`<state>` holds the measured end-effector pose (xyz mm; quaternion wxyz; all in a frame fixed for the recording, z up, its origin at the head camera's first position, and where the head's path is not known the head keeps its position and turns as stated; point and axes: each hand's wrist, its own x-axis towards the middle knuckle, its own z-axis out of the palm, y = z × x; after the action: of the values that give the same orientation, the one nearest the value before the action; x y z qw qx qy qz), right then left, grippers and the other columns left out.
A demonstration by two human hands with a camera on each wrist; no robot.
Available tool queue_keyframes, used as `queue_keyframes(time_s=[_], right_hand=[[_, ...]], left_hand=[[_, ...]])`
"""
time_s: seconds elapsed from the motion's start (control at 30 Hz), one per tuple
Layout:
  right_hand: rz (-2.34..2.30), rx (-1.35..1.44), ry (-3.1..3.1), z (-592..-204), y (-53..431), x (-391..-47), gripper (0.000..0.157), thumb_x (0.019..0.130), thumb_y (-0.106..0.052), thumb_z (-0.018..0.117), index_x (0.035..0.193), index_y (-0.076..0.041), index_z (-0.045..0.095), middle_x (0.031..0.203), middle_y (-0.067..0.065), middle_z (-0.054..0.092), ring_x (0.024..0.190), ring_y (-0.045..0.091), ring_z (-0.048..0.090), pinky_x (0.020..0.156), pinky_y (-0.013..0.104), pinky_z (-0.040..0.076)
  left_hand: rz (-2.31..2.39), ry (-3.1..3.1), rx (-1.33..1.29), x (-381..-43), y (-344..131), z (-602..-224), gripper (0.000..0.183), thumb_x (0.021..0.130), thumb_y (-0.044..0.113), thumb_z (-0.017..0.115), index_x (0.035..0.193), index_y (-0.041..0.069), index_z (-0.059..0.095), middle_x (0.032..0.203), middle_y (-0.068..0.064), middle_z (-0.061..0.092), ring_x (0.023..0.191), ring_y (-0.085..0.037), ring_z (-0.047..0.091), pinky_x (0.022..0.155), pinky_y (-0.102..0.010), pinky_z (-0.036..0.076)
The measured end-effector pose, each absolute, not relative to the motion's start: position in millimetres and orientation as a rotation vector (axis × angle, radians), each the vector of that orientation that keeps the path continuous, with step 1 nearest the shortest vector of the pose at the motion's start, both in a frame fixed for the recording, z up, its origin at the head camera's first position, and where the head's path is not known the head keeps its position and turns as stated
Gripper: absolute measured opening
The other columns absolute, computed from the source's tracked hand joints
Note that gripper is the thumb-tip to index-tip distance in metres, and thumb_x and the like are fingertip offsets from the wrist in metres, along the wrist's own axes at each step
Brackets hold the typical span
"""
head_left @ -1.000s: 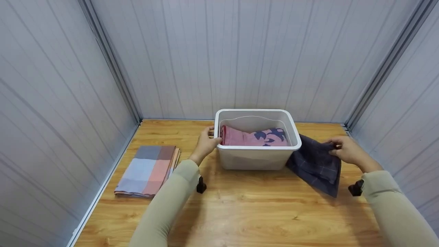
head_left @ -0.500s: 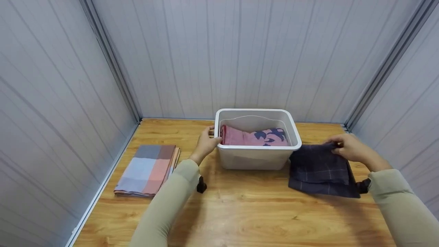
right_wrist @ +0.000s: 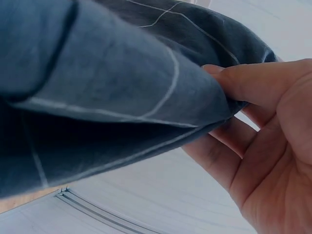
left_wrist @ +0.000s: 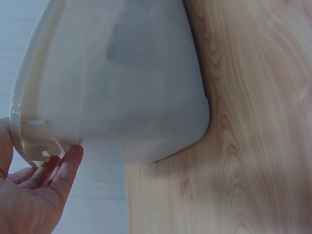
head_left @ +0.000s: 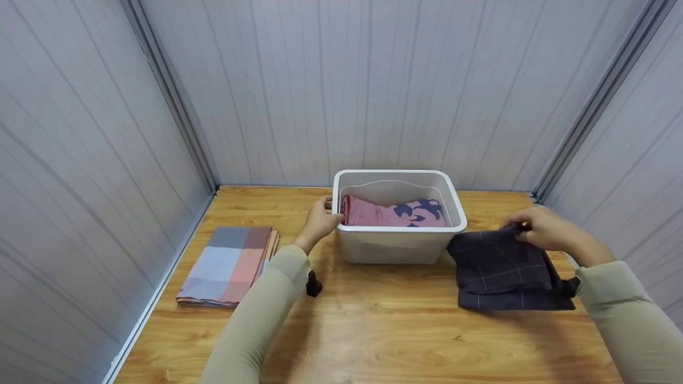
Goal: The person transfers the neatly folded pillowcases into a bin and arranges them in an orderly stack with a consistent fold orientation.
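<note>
A white plastic bin [head_left: 395, 248] stands near the back wall with a folded pink cloth [head_left: 373, 212] with dark blue shapes inside. My left hand [head_left: 318, 221] grips the bin's left rim, thumb over the edge and fingers beneath it, as the left wrist view also shows. To the right of the bin, my right hand [head_left: 544, 229] pinches a dark navy checked cloth [head_left: 501, 266] by its upper edge. In the right wrist view the thumb lies on top and fingers below the folded navy fabric, whose layers gape apart. The cloth's left corner is close to the bin's right side.
A folded checked cloth [head_left: 229, 264] in blue, grey and coral lies on the left of the wooden table [head_left: 395, 330]. Pale panel walls [head_left: 341, 85] enclose the back and both sides. A black wrist piece [head_left: 314, 284] shows under the left cuff.
My right hand has shifted slightly right, and the navy cloth has swung out from the bin's side toward the right and front. The left hand has stayed on the rim.
</note>
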<state>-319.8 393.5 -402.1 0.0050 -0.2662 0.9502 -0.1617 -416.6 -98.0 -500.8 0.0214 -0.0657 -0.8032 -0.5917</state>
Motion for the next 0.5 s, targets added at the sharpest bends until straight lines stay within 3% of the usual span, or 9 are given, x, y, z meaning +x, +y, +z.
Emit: queue_keyframes(time_s=[0.13, 0.4, 0.5], right_hand=[[-0.497, -0.842, 2.963, -399, 394, -318, 0.033, 0.086, 0.016, 0.071, 0.11, -0.004, 0.082, 0.11, 0.014, 0.08, 0.102, 0.038, 0.073, 0.084, 0.049, 0.063], [-0.467, -0.856, 2.954, -385, 394, -314, 0.033, 0.09, 0.014, 0.07, 0.113, -0.005, 0.082, 0.116, 0.015, 0.08, 0.105, 0.038, 0.074, 0.085, 0.044, 0.062], [-0.471, -0.874, 2.96, -380, 395, -311, 0.034, 0.088, 0.014, 0.071, 0.11, -0.009, 0.083, 0.113, 0.012, 0.08, 0.1, 0.029, 0.074, 0.082, 0.039, 0.062]], left_hand=[[-1.81, -2.505, -0.202, -417, -98, -500, 0.062, 0.087, -0.005, 0.069, 0.146, -0.016, 0.054, 0.135, -0.035, 0.066, 0.127, -0.046, 0.066, 0.104, -0.046, 0.061], [-1.839, -2.442, -0.149, -410, -100, -491, 0.061, 0.089, -0.002, 0.079, 0.145, -0.013, 0.056, 0.138, -0.033, 0.066, 0.123, -0.046, 0.07, 0.1, -0.045, 0.064], [-1.816, -2.422, -0.138, -405, -100, -486, 0.061, 0.089, 0.001, 0.081, 0.144, -0.011, 0.057, 0.14, -0.031, 0.065, 0.125, -0.046, 0.068, 0.103, -0.047, 0.062]])
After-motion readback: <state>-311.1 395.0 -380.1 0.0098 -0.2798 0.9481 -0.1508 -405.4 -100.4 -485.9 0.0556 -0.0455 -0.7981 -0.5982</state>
